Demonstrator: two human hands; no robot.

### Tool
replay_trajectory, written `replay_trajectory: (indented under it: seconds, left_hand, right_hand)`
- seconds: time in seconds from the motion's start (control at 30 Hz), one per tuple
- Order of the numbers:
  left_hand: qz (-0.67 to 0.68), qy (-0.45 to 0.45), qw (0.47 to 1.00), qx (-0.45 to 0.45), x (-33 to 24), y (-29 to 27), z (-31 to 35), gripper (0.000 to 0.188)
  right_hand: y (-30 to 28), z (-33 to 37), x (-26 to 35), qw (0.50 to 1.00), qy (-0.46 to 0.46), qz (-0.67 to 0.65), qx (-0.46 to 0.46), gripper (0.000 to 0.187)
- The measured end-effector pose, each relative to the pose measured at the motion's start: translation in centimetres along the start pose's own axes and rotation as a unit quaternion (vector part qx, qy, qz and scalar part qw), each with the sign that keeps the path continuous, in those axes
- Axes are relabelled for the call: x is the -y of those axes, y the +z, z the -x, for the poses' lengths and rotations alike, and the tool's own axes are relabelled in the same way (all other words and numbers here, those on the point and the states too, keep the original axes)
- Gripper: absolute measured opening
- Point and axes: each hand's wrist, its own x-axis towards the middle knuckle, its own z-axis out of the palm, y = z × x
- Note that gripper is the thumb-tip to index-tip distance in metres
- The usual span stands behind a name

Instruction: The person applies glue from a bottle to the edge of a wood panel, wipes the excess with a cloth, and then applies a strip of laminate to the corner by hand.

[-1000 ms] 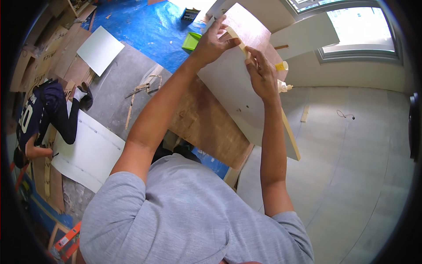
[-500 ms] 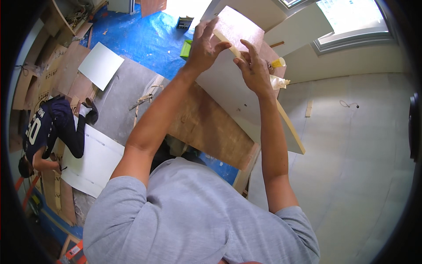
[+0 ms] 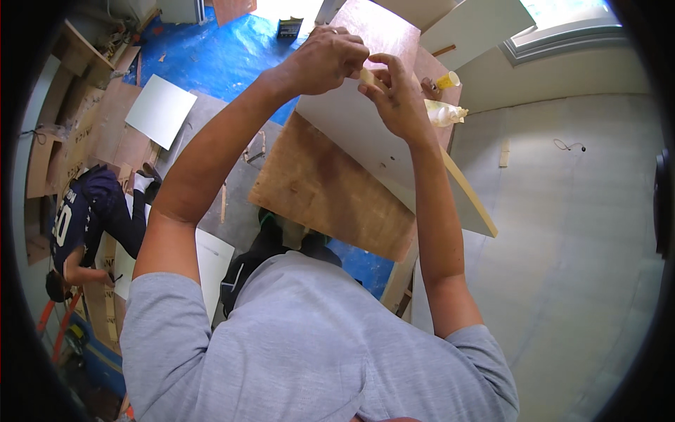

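Observation:
A large white board (image 3: 358,126) with a pale wood-coloured edge slants out in front of me. My right hand (image 3: 399,102) is closed over that edge near its far end, with thumb and forefinger on either side. Just left of it, my left hand (image 3: 323,62) is curled shut at the board's far corner. Whatever its fingers pinch is hidden, and a ring shows on one finger. A brown plywood sheet (image 3: 330,186) lies under the white board. Right beside my right hand are a white plastic bottle (image 3: 444,113) and a yellow cup (image 3: 447,80).
At left a person (image 3: 98,211) in a dark shirt bends over a white sheet (image 3: 211,264) on the floor. Blue sheeting (image 3: 211,63) covers the far floor, with a dark box (image 3: 289,28) on it. A white square panel (image 3: 160,110) lies at left. Another board (image 3: 478,39) leans by the window.
My left hand has gone from spread fingers along the edge to a curled grip, its elbow swung out left. My right hand has closed more on the edge. The green item is now hidden.

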Motion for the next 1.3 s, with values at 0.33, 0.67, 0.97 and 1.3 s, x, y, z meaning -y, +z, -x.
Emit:
replay_trajectory:
  seconds: [0.33, 0.67, 0.97, 1.3]
  left_hand:
    - [-0.041, 0.003, 0.998, 0.037, 0.7, -0.9, -0.7, 0.015]
    - [-0.064, 0.033, 0.997, 0.042, -1.8, -1.9, -0.7, 0.013]
    - [-0.018, -0.042, 0.998, 0.050, -2.7, -2.4, 0.3, 0.013]
    - [-0.203, -0.014, 0.974, 0.102, -7.1, 0.2, 0.1, 0.032]
  right_hand:
    - [-0.2, 2.8, -1.1, 0.943, -0.009, 0.332, 0.026, 0.083]
    - [-5.8, 16.1, -5.1, 0.931, 0.091, 0.352, -0.042, 0.082]
    - [-12.6, 28.3, -10.4, 0.893, 0.247, 0.372, -0.048, 0.080]
    - [-15.1, 31.3, -11.8, 0.895, 0.295, 0.291, -0.162, 0.064]
